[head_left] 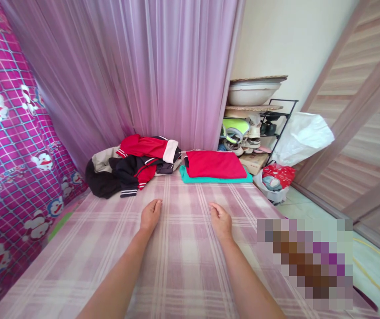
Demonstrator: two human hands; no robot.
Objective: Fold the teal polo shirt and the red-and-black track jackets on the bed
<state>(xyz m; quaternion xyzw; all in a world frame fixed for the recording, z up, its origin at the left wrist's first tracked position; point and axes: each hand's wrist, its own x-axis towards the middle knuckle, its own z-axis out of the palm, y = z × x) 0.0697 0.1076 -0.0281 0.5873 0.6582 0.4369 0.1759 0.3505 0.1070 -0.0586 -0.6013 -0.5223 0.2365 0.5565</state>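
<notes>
My left hand [150, 215] is curled into a loose fist over the plaid bedsheet [183, 257], thumb side up, and nothing shows in it. A forearm's width or more to its right, my right hand [221, 219] is closed in the same way, with no object visible in it. Beyond my left hand lies a rumpled heap of red, black and white jackets [133, 161]. Past my right hand rests a folded red garment [215, 164] on top of a folded teal garment [216, 180]. Neither hand touches the clothes.
A purple curtain [150, 66] hangs behind the clothes, and a pink cartoon-print cloth [27, 146] hangs at left. On the right stand a shoe rack [278, 137] with basins [254, 93], a white plastic bag [304, 135] and a wooden wardrobe [359, 110]. A blurred patch hides the bed's right edge.
</notes>
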